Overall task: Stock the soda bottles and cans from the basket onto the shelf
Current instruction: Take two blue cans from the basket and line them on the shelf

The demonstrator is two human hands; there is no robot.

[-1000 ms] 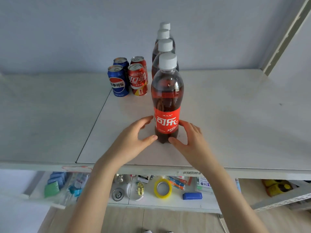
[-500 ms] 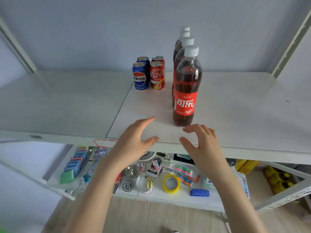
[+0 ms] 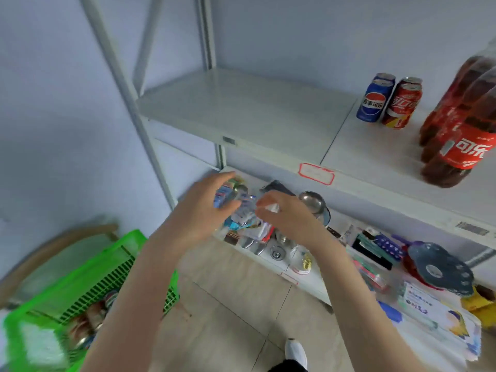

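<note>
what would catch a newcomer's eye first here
The bright green basket at lower left stands out most. On the white shelf at right stand a row of red-labelled cola bottles and, left of them, a blue can and a red can. In the middle, the left grip and right grip hover empty before the cluttered lower shelf.

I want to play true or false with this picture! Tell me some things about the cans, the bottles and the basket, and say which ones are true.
1. The green basket sits on the shelf. False: it is low down on the left, off the shelf.
2. A blue can stands next to a red can on the shelf. True.
3. The left hand holds a bottle. False: it holds nothing.
4. The cola bottles stand to the right of the cans. True.
</note>
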